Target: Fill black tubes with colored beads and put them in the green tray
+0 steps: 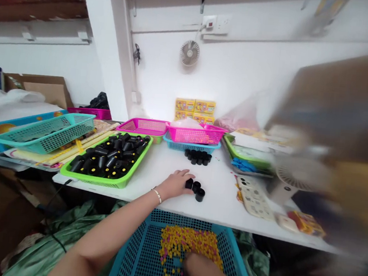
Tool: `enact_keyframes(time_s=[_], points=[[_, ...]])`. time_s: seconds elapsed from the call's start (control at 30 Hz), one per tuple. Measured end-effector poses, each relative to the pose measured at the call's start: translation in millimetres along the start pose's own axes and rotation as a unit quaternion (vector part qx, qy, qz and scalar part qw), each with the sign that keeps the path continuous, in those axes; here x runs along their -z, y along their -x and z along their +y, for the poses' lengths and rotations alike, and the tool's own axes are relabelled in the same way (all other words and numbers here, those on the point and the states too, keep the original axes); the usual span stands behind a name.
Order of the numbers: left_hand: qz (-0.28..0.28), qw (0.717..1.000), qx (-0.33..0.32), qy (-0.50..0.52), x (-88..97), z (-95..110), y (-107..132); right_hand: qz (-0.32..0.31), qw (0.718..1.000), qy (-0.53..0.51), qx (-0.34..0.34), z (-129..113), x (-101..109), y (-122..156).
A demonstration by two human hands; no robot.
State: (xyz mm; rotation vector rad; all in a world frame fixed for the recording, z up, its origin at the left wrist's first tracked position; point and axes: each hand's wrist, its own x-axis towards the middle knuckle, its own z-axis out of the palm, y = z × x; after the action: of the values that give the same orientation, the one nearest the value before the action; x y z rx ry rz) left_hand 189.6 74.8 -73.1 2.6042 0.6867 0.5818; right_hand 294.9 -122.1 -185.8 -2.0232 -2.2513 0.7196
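My left hand (176, 185) rests on the white table, its thumb and fingers curved around a small black cup (189, 183). Two more black cups, one of them the nearest cup (199, 195), stand just right of it. My right hand (193, 262) is low in a blue mesh basket (129, 254), among many small yellow and pink pieces (190, 238). Motion blurs that hand and its fingers are hidden. Farther back on the table stands a group of black cups (198, 156).
At left, a green basket (123, 182) holds black cylinders, some with yellow dots. A turquoise basket (45, 142) lies beyond it. Pink baskets (195, 135) and yellow boxes (195, 106) stand at the back. A phone (256, 199) and a small fan (285, 182) are at right.
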Motion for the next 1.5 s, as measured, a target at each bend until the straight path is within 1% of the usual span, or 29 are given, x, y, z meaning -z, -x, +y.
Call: enact_keyframes(time_s=[0.07,0.1,0.17,0.3,0.37,0.4,0.43,0.47,0.5,0.57,0.6,0.63,0.67,0.7,0.77,0.87,0.97,1.07,1.13,1.2,1.3,1.43,1.5], points=[[0.009,1.000,0.018,0.015,-7.7,-8.0,-1.8,-0.039,0.996,0.072,0.032,-4.2,7.3,-2.1],[0.012,0.999,0.026,0.027,-8.2,-10.9,-0.3,-0.055,0.992,0.104,0.051,-5.6,10.9,-2.5],[0.013,0.998,0.038,0.055,-4.9,-14.8,7.6,-0.066,0.984,0.143,0.078,-7.6,17.6,-1.9],[-0.014,0.992,0.058,0.115,9.8,-20.3,37.0,-0.062,0.980,0.160,0.098,-11.9,29.7,3.0],[-0.028,0.988,0.056,0.139,16.8,-23.3,51.7,-0.063,0.982,0.121,0.127,-15.9,38.9,4.1],[-0.030,0.988,0.049,0.147,19.5,-24.6,57.6,-0.051,0.984,0.081,0.149,-18.5,45.4,3.5],[-0.030,0.987,0.039,0.151,21.5,-25.6,62.5,-0.026,0.984,0.031,0.172,-21.4,53.4,1.7],[-0.027,0.987,0.030,0.153,22.9,-26.2,66.0,0.017,0.981,-0.025,0.190,-24.5,62.9,-1.4],[-0.022,0.988,0.021,0.153,23.7,-26.5,68.3,0.074,0.974,-0.079,0.199,-27.8,73.6,-6.0],[-0.013,0.988,0.003,0.153,23.9,-26.2,69.9,0.202,0.949,-0.153,0.189,-33.9,96.4,-19.2],[-0.011,0.988,-0.003,0.153,23.7,-25.9,69.7,0.254,0.933,-0.173,0.185,-36.6,107.2,-27.3],[-0.011,0.988,-0.007,0.153,23.5,-25.6,69.1,0.288,0.922,-0.184,0.184,-38.8,117.1,-35.7],[-0.013,0.988,-0.006,0.153,23.4,-25.4,68.5,0.307,0.915,-0.184,0.187,-40.7,125.7,-43.9],[-0.017,0.988,-0.003,0.152,23.4,-25.4,68.0,0.309,0.915,-0.175,0.193,-42.4,132.9,-51.3],[-0.025,0.988,0.005,0.150,23.8,-25.8,67.6,0.279,0.927,-0.136,0.210,-45.1,143.7,-62.2],[-0.028,0.988,0.011,0.150,24.1,-27.0,68.5,0.223,0.945,-0.066,0.228,-48.6,152.8,-68.3],[-0.026,0.986,0.012,0.166,23.4,-27.9,69.5,0.200,0.952,0.003,0.232,-50.9,154.3,-68.0],[-0.017,0.986,0.016,0.168,22.6,-27.2,70.0,0.190,0.944,0.050,0.263,-50.7,147.3,-65.1],[-0.011,0.986,0.015,0.163,22.5,-26.3,69.9,0.207,0.936,0.077,0.274,-49.5,138.8,-61.3],[-0.012,0.986,0.008,0.167,22.7,-25.8,69.7,0.233,0.927,0.118,0.269,-48.0,129.0,-56.2],[-0.013,0.985,-0.004,0.173,22.3,-27.0,70.0,0.254,0.915,0.168,0.263,-46.2,114.2,-49.9],[-0.006,0.984,-0.007,0.178,20.1,-29.3,71.9,0.290,0.909,0.170,0.245,-45.6,98.2,-48.4],[-0.005,0.983,0.001,0.182,19.6,-29.0,72.7,0.298,0.914,0.146,0.234,-45.7,97.0,-50.5]])
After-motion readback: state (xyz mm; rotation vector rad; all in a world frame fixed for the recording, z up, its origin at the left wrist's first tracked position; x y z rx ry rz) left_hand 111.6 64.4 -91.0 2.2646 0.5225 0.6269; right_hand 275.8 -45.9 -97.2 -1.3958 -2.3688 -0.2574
